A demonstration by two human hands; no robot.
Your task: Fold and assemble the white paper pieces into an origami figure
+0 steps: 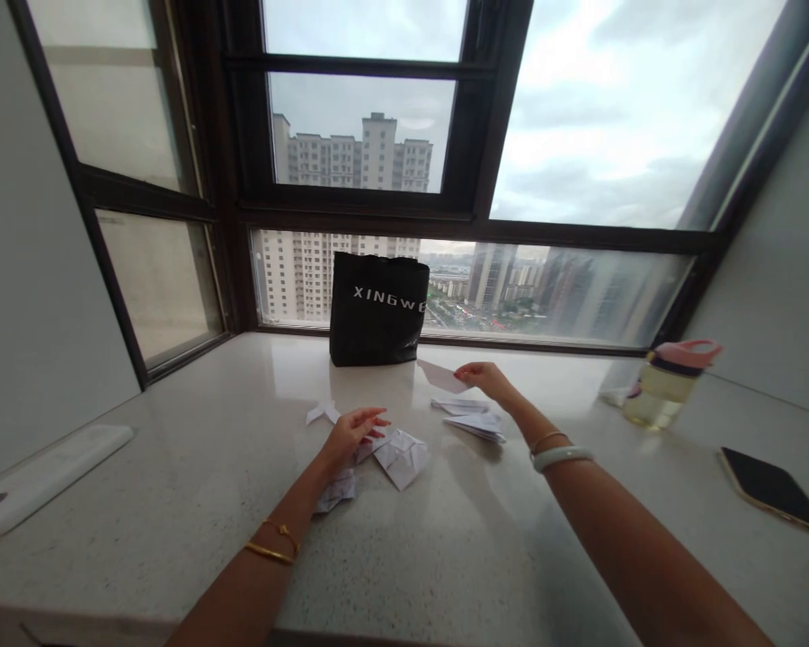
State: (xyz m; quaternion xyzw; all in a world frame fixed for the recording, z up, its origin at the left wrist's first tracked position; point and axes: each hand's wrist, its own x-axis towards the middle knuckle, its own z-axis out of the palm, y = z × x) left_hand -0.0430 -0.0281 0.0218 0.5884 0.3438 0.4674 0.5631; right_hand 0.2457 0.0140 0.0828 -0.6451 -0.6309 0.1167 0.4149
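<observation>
Black bag [377, 310], pink-capped bottle [661, 388], dark phone [773, 491].

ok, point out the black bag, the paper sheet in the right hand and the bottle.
black bag [377, 334]: head view, lower half of the front face.
paper sheet [440, 376]: head view, middle of the sheet, just beyond the right hand [486, 379].
bottle [657, 391]: head view, clear body at mid-height.

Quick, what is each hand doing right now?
Left hand: resting on folded papers; grip cannot be told.
Right hand: pinching a paper sheet.

Right hand [486, 378] pinches a paper slip [441, 376]; left hand [351, 431] rests on folded papers [401, 456].
</observation>
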